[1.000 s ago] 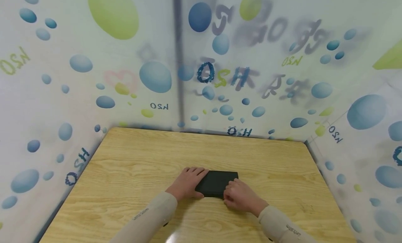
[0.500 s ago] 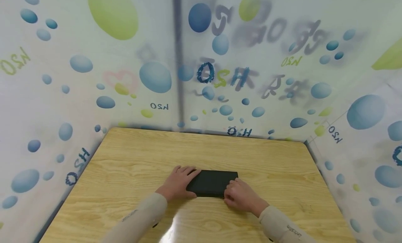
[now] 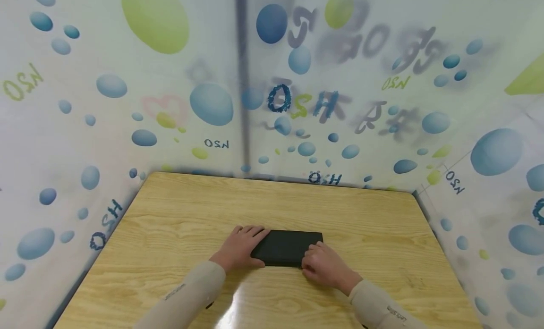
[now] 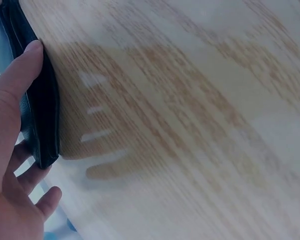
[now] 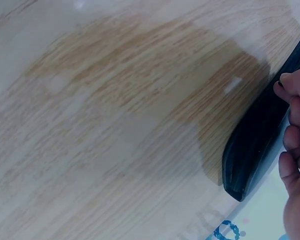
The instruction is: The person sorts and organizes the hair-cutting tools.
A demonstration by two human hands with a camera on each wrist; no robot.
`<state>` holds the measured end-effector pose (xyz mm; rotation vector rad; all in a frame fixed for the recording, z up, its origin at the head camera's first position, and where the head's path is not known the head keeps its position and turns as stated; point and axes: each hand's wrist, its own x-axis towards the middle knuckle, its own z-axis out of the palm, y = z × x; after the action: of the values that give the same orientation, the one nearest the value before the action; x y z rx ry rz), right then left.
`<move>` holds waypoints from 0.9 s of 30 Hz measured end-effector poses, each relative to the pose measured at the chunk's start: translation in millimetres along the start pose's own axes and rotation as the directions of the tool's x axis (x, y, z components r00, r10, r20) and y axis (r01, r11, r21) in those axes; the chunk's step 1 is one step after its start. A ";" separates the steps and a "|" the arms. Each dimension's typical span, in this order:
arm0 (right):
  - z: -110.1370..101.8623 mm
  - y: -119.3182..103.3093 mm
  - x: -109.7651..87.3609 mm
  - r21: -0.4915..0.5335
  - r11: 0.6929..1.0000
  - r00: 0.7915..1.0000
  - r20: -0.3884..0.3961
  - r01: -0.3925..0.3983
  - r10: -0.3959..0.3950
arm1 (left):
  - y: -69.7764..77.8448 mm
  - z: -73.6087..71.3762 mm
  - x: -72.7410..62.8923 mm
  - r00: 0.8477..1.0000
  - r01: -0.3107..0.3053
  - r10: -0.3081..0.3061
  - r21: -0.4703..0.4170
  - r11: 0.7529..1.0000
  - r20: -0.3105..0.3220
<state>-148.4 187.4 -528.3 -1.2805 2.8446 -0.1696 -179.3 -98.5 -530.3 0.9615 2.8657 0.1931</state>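
A black leather wallet (image 3: 282, 248) lies flat on the wooden table, its long side facing the wearer. My left hand (image 3: 241, 248) holds its left end, thumb at the near edge and fingers spread across the top toward the far edge. In the left wrist view, the thumb presses the side of the wallet (image 4: 42, 107), where folded layers show. At the near right corner is my right hand (image 3: 325, 265), fingers curled, with thumb and forefinger pinching at the edge. The right wrist view shows those fingertips against the side of the wallet (image 5: 255, 140); what they pinch is mostly hidden.
The wood-grain table (image 3: 191, 206) extends around both hands. Walls (image 3: 170, 74) printed with blue and green drops stand behind it and at both sides. A bright light reflection lies on the wood near the left sleeve (image 3: 187, 291).
My left hand has slid left, and more of the wallet's length now shows between the hands. The right hand has stayed at the near right corner.
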 end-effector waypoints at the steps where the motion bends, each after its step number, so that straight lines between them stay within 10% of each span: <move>1: -0.4 -0.8 0.6 0.003 1.000 1.000 0.000 0.001 -0.001 | 0.0 0.3 0.0 1.000 0.001 -0.001 0.005 1.000 0.001; 27: 0.7 -21.1 26.8 0.015 0.999 0.999 0.033 0.029 -0.030 | -1.3 5.6 1.7 1.000 0.015 -0.016 0.022 1.000 0.021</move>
<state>-150.5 153.4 -526.0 -1.3101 2.7927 -0.1677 -180.6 -98.0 -536.2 0.9393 2.8605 0.1496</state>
